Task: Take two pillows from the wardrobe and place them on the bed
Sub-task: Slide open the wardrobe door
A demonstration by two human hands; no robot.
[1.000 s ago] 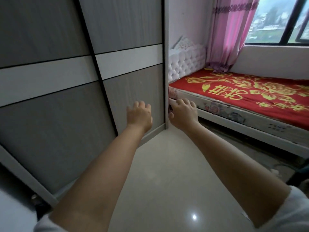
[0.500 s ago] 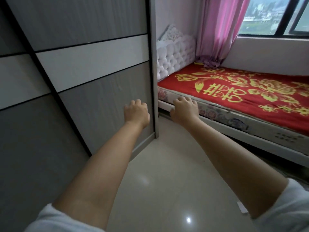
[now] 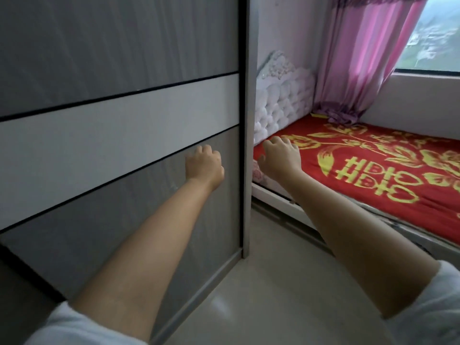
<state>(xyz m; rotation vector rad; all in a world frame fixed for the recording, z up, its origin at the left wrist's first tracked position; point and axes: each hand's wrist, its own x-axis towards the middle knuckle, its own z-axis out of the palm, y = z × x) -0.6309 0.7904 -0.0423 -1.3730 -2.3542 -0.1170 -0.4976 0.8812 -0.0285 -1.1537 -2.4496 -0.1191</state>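
The grey wardrobe (image 3: 119, 58) fills the left half of the head view, and its sliding door (image 3: 139, 210) with a white band is closed. No pillow is in sight. My left hand (image 3: 204, 165) is stretched out at the door's lower grey panel with its fingers curled in and nothing in it. My right hand (image 3: 280, 155) reaches just past the wardrobe's right side post (image 3: 249, 145), fingers bent, thumb out toward the post, holding nothing. Behind it is the bed (image 3: 373, 165), covered by a red sheet with gold flowers.
A white tufted headboard (image 3: 281, 105) stands against the wall right beside the wardrobe. A pink curtain (image 3: 361, 53) hangs over the bed's far corner below a window (image 3: 438, 33). Pale glossy floor (image 3: 286, 295) runs between wardrobe and bed frame.
The view has swung right and closer to the wardrobe's right end. Both hands have risen, and my right hand now lies in front of the red sheet instead of the bed's side.
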